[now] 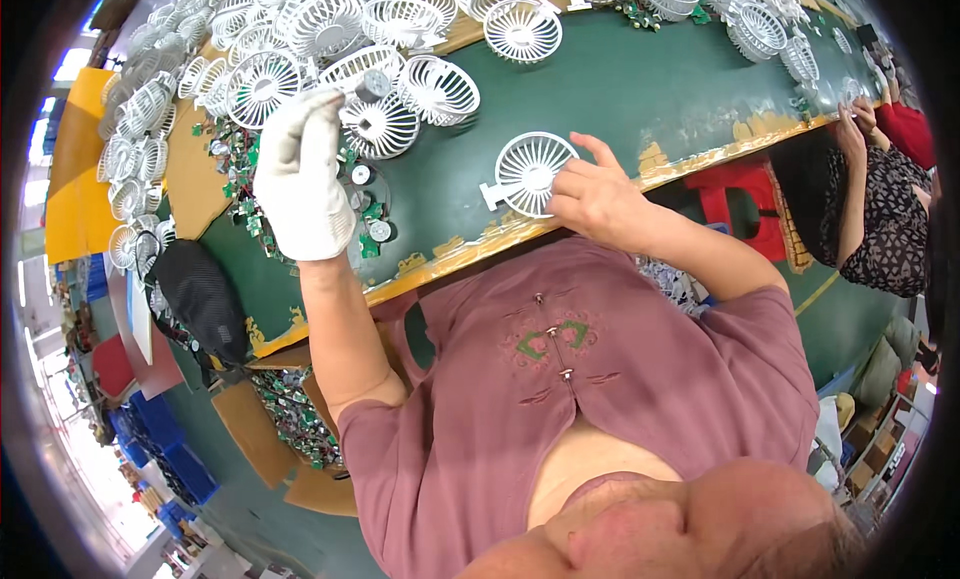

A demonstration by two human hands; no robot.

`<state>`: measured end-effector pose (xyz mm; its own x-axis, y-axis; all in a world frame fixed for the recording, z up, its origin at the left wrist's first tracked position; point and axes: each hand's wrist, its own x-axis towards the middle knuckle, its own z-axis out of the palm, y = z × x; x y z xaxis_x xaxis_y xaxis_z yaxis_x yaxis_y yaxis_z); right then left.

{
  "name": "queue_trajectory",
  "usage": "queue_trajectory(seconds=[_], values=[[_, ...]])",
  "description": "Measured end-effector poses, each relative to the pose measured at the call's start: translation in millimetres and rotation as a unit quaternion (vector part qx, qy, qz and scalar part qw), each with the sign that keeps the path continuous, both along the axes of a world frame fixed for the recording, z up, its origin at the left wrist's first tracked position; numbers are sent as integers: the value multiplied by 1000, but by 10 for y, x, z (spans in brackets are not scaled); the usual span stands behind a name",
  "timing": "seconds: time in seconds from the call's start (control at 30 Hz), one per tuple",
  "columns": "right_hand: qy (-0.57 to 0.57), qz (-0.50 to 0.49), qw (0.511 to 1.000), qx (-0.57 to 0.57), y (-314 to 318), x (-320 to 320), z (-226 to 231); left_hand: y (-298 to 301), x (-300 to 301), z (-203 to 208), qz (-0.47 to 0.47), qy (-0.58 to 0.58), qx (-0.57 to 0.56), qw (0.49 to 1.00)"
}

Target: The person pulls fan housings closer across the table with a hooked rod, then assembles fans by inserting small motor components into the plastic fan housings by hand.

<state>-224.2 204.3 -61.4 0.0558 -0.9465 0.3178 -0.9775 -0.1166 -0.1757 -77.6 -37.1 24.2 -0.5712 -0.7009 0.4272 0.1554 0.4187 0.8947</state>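
Observation:
My left hand (305, 179), in a white glove, is raised over the left part of the green table. Its fingers are closed, with a small grey cylindrical motor (374, 86) at their tips. Bare, my right hand (598, 197) grips the right side of a round white fan cage (530, 169) near the table's front edge. The cage has radial ribs and a short stem pointing left; my fingers cover part of its rim. Just beyond the gloved hand lie more white fan cages (438, 91). Several small round motors (362, 175) rest beside that hand.
White fan cages (325, 24) are heaped along the far and left sides of the green table (620, 84). Green circuit boards with wires (240, 179) lie left of my gloved hand, near a black mesh object (200, 294). Another person's hands (855, 124) work at far right.

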Motion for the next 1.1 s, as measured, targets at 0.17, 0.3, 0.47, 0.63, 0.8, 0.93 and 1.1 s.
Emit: queue_trajectory(seconds=[0.17,0.3,0.47,0.63,0.8,0.93,1.1], values=[[-155,-23,985,-65,-115,26,235,214,-66,187,-60,-10,-20,998],[-394,-42,911,-113,-259,103,379,538,-21,63,-156,-132,33,978],[-500,-12,863,-69,-266,103,226,765,-52,-186,-187,-139,-158,960],[-554,-8,830,-64,-342,165,187,701,173,-318,-221,-104,44,969],[-555,-24,831,-35,-189,161,246,700,178,-347,-259,-181,157,936],[-506,-29,862,-23,-186,116,156,778,85,-410,-217,-238,-199,926],[-125,-136,981,-60,-200,151,-10,906,-34,-460,-177,-392,-357,829]])
